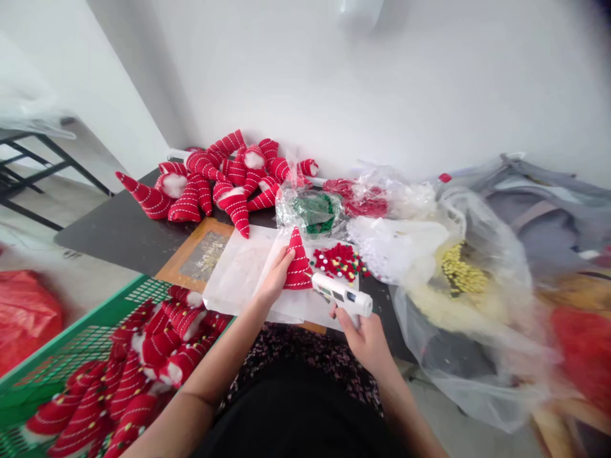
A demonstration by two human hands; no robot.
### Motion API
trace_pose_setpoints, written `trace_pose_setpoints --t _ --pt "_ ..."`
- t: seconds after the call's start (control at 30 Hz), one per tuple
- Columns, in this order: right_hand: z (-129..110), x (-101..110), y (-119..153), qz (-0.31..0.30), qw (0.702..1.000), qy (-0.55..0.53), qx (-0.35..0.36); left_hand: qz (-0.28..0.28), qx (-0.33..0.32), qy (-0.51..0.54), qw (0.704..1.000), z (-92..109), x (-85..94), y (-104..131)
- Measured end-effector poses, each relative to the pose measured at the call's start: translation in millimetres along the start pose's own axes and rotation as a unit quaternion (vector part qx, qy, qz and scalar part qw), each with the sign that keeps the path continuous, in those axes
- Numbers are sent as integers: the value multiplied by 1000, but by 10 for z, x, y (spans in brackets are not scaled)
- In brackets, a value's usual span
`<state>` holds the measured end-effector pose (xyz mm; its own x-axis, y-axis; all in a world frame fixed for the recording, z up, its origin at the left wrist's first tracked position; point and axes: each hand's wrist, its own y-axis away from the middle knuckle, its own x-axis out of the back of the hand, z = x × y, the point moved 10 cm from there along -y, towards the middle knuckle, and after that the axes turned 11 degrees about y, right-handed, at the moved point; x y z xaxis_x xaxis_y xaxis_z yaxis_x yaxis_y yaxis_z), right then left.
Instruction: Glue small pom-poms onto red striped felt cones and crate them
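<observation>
My left hand (275, 275) is closed on the left side of a red hat (298, 266) with white stitched stripes, its tip pointing away from me. In my right hand (365, 340) is a white glue gun (341, 292), gripped by the handle. Its nozzle points left and is at the hat's right edge; whether it touches cannot be made out. White paper sheets (243, 267) lie under the hat. Just beyond the gun is a pile of small red, green, white and yellow pom-poms (338, 259).
Stuffed red striped hats (195, 178) are heaped at the back of the dark table (105, 222). A green crate (133, 292) at lower left holds more, dotted with pom-poms. Clear bags with green pieces (315, 213) and yellow balls (461, 270) stand behind and right. A wooden-framed board (179, 261) lies left.
</observation>
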<state>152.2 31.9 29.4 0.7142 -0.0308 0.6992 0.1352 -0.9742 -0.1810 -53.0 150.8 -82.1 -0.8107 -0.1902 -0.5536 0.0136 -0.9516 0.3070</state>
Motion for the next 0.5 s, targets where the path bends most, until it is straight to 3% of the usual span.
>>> trace_pose_setpoints --t 0.3,0.5 --pt "28 -72 -7 40 998 49 27 -43 -30 -61 997 124 -159 134" --pt "80 -14 26 53 997 51 25 -14 -31 -20 999 44 -24 29"
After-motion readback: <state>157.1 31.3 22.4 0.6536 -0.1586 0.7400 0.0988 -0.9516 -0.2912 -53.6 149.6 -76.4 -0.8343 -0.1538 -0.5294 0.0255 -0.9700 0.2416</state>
